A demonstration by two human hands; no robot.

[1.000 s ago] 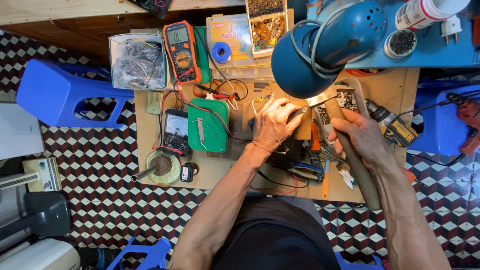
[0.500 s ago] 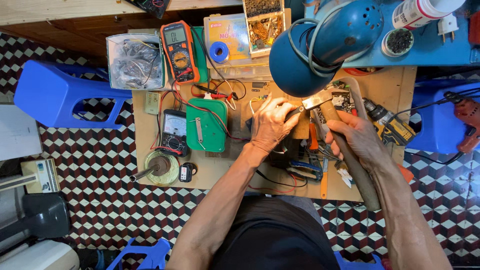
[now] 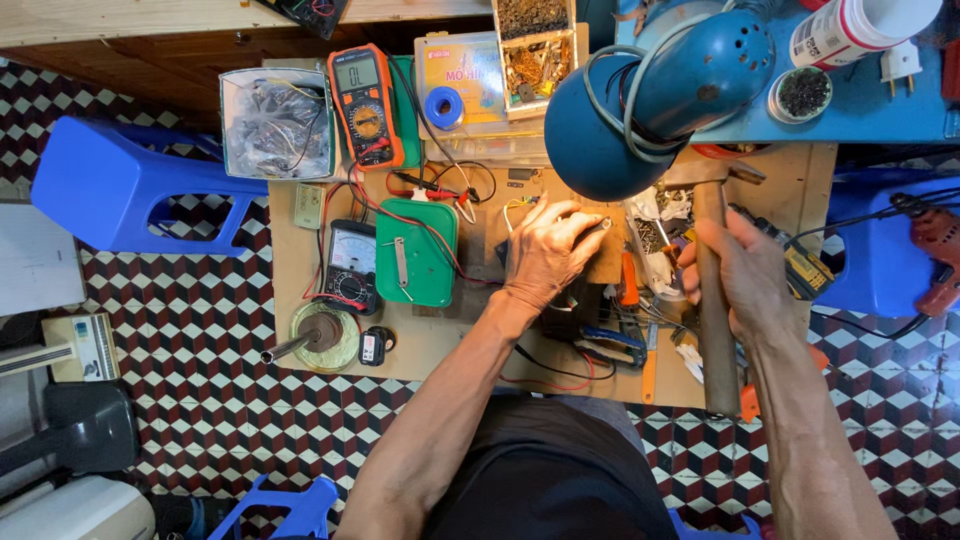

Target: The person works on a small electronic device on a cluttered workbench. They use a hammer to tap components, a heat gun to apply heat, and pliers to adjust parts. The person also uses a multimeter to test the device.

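Our right hand (image 3: 745, 275) grips a wooden hammer handle (image 3: 714, 330) near the worktop's (image 3: 290, 300) right edge | our left hand (image 3: 548, 250) presses curled fingers on a small dark part (image 3: 596, 226) at mid-worktop | green case (image 3: 415, 250) just left | blue lamp shade (image 3: 640, 100) over the far edge | orange multimeter (image 3: 365, 105) at far left.
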